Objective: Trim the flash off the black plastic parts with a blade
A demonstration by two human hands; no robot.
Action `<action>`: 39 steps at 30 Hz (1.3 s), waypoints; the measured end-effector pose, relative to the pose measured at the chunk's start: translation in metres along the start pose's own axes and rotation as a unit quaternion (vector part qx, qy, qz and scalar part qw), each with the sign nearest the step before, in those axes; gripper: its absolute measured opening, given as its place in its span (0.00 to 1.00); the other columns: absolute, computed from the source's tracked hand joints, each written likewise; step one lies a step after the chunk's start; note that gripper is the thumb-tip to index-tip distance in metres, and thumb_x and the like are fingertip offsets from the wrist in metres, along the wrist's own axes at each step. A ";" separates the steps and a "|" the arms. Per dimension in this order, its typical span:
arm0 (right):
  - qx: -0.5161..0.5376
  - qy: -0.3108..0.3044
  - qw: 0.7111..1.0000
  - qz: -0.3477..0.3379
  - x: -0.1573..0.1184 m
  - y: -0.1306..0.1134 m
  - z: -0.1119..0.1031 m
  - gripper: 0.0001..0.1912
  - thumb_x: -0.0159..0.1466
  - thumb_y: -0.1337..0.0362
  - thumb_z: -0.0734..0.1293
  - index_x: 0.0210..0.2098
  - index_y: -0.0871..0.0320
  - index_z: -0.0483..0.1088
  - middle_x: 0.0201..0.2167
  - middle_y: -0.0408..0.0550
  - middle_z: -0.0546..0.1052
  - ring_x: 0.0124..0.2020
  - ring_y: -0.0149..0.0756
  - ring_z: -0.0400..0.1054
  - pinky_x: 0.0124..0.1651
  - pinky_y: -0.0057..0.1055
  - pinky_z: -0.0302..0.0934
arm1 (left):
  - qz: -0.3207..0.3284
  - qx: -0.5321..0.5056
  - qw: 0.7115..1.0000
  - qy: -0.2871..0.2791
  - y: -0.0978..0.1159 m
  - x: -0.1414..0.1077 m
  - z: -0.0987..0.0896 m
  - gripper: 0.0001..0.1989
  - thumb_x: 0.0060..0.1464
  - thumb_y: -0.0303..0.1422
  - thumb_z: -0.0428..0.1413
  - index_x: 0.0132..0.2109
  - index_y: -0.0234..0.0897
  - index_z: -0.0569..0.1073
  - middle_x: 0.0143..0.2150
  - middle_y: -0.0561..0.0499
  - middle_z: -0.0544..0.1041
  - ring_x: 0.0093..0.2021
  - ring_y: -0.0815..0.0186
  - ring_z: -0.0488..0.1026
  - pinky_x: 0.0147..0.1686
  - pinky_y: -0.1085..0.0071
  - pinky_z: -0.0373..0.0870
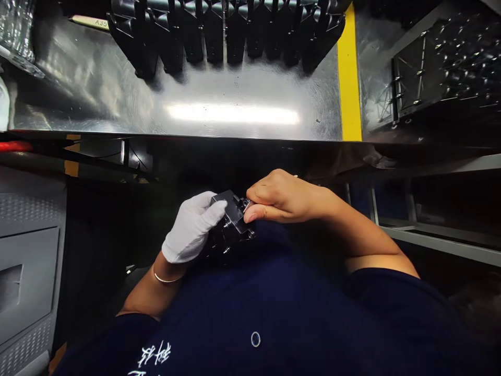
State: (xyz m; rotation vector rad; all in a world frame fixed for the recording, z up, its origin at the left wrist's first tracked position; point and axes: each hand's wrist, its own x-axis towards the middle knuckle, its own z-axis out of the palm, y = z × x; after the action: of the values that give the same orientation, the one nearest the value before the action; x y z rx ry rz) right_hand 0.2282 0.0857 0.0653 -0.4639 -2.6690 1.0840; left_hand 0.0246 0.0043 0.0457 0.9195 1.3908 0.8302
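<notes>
My left hand [193,227], in a white glove with a bracelet at the wrist, grips a black molded part [231,209] in front of my body. Its thumb presses on the part's flat face. Small shiny pegs stick out along the lower side of the part. Bare and closed, my right hand [277,197] pinches at the part's right edge. A small pale sliver shows between its thumb and finger, and a light tip pokes out behind the knuckles; I cannot make out what it holds.
On the metal table [235,89] stands a row of black molded parts [235,31]. A marker pen [91,22] lies at the left, near clear plastic bags [18,31]. Yellow tape [349,78] crosses the tabletop. More black parts [465,57] are piled at the right. A grey cabinet [29,261] stands lower left.
</notes>
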 end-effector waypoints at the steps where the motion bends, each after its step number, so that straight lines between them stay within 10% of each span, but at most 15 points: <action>1: 0.036 -0.008 0.999 -0.015 -0.002 0.000 -0.002 0.29 0.71 0.44 0.52 0.21 0.57 0.56 0.18 0.36 0.55 0.19 0.23 0.48 0.26 0.26 0.45 | 0.000 -0.005 1.000 0.001 0.000 0.000 0.001 0.18 0.44 0.48 0.63 0.26 0.37 0.70 0.22 0.54 0.69 0.22 0.70 0.61 0.21 0.73 0.64; 16: -0.155 0.329 0.931 0.018 -0.015 0.013 0.051 0.11 0.70 0.67 0.61 0.31 0.60 0.71 0.22 0.43 0.70 0.24 0.29 0.61 0.31 0.28 0.54 | 0.020 -0.101 0.994 0.041 -0.040 0.019 0.000 0.16 0.54 0.48 0.60 0.28 0.41 0.75 0.27 0.51 0.73 0.27 0.64 0.71 0.28 0.66 0.72; 39: -0.194 0.257 0.944 0.068 -0.019 0.010 0.060 0.19 0.72 0.59 0.57 0.29 0.59 0.71 0.20 0.42 0.67 0.23 0.29 0.59 0.28 0.30 0.48 | 0.022 -0.100 0.993 0.050 -0.040 0.018 0.003 0.15 0.53 0.46 0.61 0.28 0.40 0.75 0.27 0.52 0.74 0.26 0.66 0.70 0.27 0.68 0.71</action>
State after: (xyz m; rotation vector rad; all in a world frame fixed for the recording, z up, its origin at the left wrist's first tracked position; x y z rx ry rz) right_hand 0.2285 0.0471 0.0140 -0.8758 -2.3828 0.3730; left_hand 0.0265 0.0033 0.0012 0.7648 1.3486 1.0411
